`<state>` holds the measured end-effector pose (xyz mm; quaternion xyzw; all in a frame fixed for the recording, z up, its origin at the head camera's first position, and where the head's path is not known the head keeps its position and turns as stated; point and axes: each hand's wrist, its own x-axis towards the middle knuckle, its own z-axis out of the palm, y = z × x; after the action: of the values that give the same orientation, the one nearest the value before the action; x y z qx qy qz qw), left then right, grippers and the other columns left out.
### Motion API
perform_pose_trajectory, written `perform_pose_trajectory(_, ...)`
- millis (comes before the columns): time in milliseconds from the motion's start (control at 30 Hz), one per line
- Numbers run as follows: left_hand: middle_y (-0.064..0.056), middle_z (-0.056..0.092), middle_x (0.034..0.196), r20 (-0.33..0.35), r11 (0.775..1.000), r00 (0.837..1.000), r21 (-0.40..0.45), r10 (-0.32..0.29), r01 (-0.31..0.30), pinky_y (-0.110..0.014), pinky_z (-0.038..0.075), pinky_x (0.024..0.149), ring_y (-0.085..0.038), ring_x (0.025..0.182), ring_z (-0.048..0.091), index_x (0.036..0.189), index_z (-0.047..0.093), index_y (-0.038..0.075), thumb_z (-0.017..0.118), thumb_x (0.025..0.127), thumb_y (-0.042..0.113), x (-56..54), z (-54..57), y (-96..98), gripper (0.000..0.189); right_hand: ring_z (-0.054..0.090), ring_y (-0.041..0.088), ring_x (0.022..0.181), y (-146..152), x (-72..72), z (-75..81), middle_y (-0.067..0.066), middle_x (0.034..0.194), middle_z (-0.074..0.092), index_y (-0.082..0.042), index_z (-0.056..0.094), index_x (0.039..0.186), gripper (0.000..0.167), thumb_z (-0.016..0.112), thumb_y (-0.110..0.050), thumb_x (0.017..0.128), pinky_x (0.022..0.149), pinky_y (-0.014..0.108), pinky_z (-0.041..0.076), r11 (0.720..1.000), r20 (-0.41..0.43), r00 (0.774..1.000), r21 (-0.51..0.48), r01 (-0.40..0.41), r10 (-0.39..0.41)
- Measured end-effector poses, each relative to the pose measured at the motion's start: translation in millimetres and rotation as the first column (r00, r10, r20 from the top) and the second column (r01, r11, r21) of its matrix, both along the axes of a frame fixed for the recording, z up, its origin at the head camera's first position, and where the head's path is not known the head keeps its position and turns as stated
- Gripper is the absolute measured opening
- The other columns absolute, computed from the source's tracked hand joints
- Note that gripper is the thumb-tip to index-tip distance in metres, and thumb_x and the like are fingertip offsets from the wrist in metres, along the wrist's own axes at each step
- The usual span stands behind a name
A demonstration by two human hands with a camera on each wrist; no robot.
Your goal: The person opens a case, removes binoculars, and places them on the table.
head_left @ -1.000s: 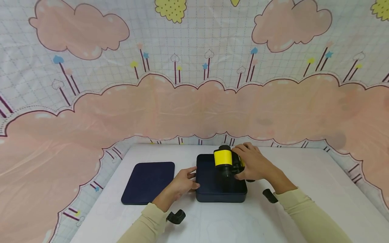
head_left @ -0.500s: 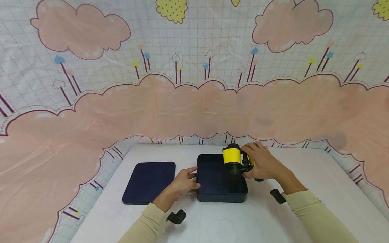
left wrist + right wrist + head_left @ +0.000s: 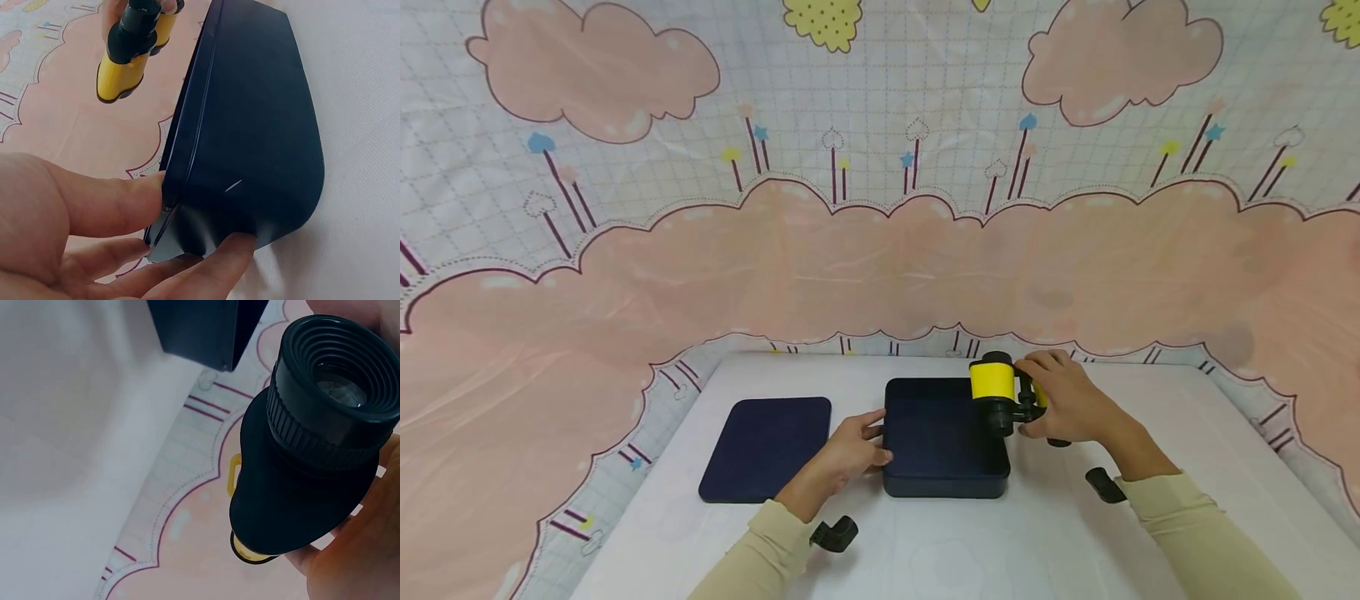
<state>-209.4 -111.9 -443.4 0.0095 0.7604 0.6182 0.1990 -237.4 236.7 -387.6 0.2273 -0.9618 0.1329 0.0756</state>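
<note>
A pair of yellow and black binoculars [image 3: 992,381] is in the grip of my right hand [image 3: 1067,404], above the right rim of an open dark blue box [image 3: 936,433]. The right wrist view shows a binocular eyepiece [image 3: 331,387] up close, with fingers behind the body. My left hand [image 3: 846,454] touches the box's left side. Seen from the left wrist, its thumb [image 3: 119,203] meets the rim, while outstretched fingers rest on the outer wall [image 3: 256,112]. No contents show in the visible part of the box.
To the left of the box, a flat dark blue lid [image 3: 767,450] lies on the white table [image 3: 925,550]. Patterned cloth [image 3: 880,275] hangs behind the table. Black wrist mounts [image 3: 835,533] stick out near both sleeves.
My right hand has carried the binoculars rightward, from over the box's middle to its right rim. The left hand, box and lid have stayed in place.
</note>
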Motion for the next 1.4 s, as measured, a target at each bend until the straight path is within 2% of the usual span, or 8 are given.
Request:
perform_pose_trajectory(533,-0.033,0.035,0.164,0.019,1.000,1.000,0.000,0.015,-0.015,-0.042,0.060,0.097,-0.043,0.142,0.053,0.163,0.029,0.002,0.067,0.087,-0.018,-1.6,0.7,0.6,0.088,0.043,0.043,0.133,23,2.5,2.9,0.020,0.146,0.056,-0.001,0.055,0.143,0.090,0.089,-0.032,0.066,0.110,0.074,0.038,1.000,0.009,1.000,0.001,0.023,-0.023)
perform_pose_trajectory(933,-0.033,0.035,0.163,0.018,1.000,1.000,-0.003,0.013,-0.013,-0.049,0.057,0.104,-0.045,0.145,0.049,0.163,0.029,0.001,0.066,0.087,-0.019,-0.7,1.6,0.2,0.087,0.040,0.044,0.135,32,3.8,6.1,0.022,0.147,0.053,0.000,0.054,0.144,0.091,0.086,-0.027,0.063,0.108,0.075,0.040,0.999,0.044,0.998,-0.010,0.035,-0.034)
perform_pose_trajectory(1400,-0.032,0.035,0.164,0.024,1.000,1.000,-0.011,0.015,-0.015,-0.048,0.057,0.103,-0.045,0.146,0.048,0.163,0.029,0.002,0.067,0.087,-0.018,-0.9,2.0,1.0,0.088,0.038,0.044,0.136,47,5.0,9.5,0.023,0.149,0.050,0.001,0.053,0.145,0.093,0.084,-0.025,0.062,0.106,0.077,0.041,0.998,0.083,0.995,-0.010,0.054,-0.053)
